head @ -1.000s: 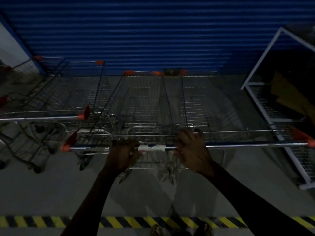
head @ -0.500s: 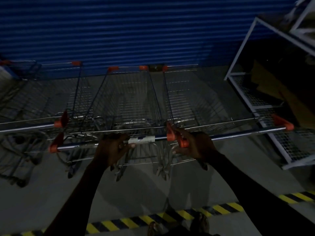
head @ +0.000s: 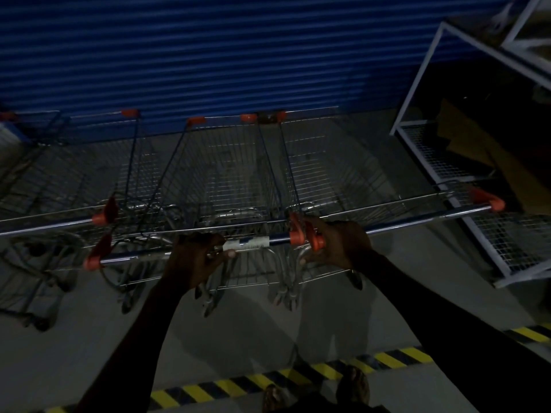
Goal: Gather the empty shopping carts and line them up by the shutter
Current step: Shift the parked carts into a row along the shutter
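Nearest thing is a pair of shoes (head: 353,383) right at the yellow-and-black tape (head: 208,390) that runs across the grey floor (head: 74,353). Both arms reach out over that.

Left hand (head: 195,256) is wrapped tight round the middle handle (head: 143,255), just left of a white label (head: 247,244) on the bar. Right hand (head: 335,242) is curled round the right handle (head: 417,218) at its left end, fingers up against the orange cap (head: 316,244). So the hands are apart, one clamped on each bar. The two bars' orange ends sit between them, touching or almost. It's too dark to tell which.

Past the hands, the middle cart (head: 232,174) and right cart (head: 334,168) sit side by side, noses toward the shutter (head: 208,55). The left cart (head: 89,180) is just beside the middle one, with its bar a bit farther off than the middle bar. A white wire rack (head: 432,153) stands close on the right of the right cart.

The blue shutter fills the far side, and the carts' far ends are near its foot. Whole scene is pretty dim.
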